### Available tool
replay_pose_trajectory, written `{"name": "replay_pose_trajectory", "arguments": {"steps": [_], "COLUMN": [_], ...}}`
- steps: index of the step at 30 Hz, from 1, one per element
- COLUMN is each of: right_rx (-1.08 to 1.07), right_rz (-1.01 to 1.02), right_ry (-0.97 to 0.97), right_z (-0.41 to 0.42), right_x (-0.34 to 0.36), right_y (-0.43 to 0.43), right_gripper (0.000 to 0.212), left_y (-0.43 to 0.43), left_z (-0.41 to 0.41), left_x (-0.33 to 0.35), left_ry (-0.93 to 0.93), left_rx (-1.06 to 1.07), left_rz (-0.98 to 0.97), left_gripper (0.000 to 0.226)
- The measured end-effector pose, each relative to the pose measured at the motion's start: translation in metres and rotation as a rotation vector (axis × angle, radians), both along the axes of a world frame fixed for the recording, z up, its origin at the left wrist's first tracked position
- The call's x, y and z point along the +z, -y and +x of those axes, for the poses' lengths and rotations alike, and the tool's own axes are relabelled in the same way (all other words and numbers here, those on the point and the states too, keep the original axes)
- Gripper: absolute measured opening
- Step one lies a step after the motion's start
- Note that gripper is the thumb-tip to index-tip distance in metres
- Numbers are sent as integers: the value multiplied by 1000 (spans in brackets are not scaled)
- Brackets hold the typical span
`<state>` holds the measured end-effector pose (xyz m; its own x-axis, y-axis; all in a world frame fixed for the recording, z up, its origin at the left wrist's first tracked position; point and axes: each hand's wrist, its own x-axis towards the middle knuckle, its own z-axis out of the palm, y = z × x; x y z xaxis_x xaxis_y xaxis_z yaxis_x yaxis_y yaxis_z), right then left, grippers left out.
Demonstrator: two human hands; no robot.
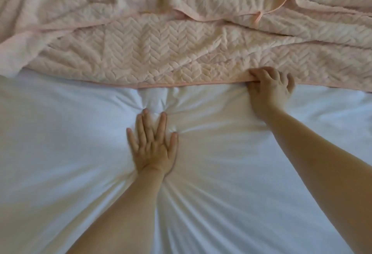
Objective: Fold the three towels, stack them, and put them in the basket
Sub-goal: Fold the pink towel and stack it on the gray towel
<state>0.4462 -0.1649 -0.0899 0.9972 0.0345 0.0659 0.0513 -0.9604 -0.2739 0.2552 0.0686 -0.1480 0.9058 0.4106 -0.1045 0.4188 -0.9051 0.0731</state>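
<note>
Pink herringbone-textured towel (pixel 181 52) lies rumpled across the far side of the white bed sheet (pixel 60 132). Right hand (pixel 269 88) pinches its near hem, fingers curled. Left hand (pixel 154 145) presses flat on the sheet, fingers spread.

This looks like a bedroom in someone's home: a wide bed (pixel 60 143) with soft white bedding that dimples and creases the way a mattress does, and plush pink towels (pixel 161 52) lying rumpled across its far side.
</note>
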Motion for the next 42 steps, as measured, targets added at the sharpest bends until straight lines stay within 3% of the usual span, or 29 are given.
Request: {"name": "replay_pose_trajectory", "arguments": {"steps": [7, 11, 16, 21, 25, 29, 33, 36, 39, 42], "right_rx": [1, 46, 69, 98, 153, 274, 334, 313, 328, 371], "right_rz": [65, 71, 109, 198, 270, 385, 563, 831, 1161, 1240], "right_ry": [-89, -164, -254, -283, -252, -246, -180, -145, -171, -143], "right_z": [-8, -55, -143, -209, -234, -259, -282, -297, -311, -322], "right_x": [4, 19, 52, 119, 201, 293, 389, 463, 530, 581], "right_y": [-1, 9, 21, 30, 36, 35, 43, 55, 67, 74], "right_gripper": [24, 22, 20, 19, 22, 27, 30, 26, 15, 16], "left_y": [0, -5, -9, -46, -31, 21, 67, 81, 77, 72], "left_z": [2, 0, -62, -95, -96, -98, -105, -112, -118, -117], "left_x": [3, 18, 68, 137, 226, 322, 399, 446, 487, 527], "left_ry": [32, -118, -210, -435, -141, 203, 343, 399, 535, 643], "left_rx": [-4, -25, -216, -265, -238, -473, -686, -671, -540, -511], "left_rz": [-7, -4, -109, -232, -319, -503, -587, -695, -721, -812], "left_gripper": [63, 66, 77, 61, 64, 73, 77, 53, 10, 20]}}
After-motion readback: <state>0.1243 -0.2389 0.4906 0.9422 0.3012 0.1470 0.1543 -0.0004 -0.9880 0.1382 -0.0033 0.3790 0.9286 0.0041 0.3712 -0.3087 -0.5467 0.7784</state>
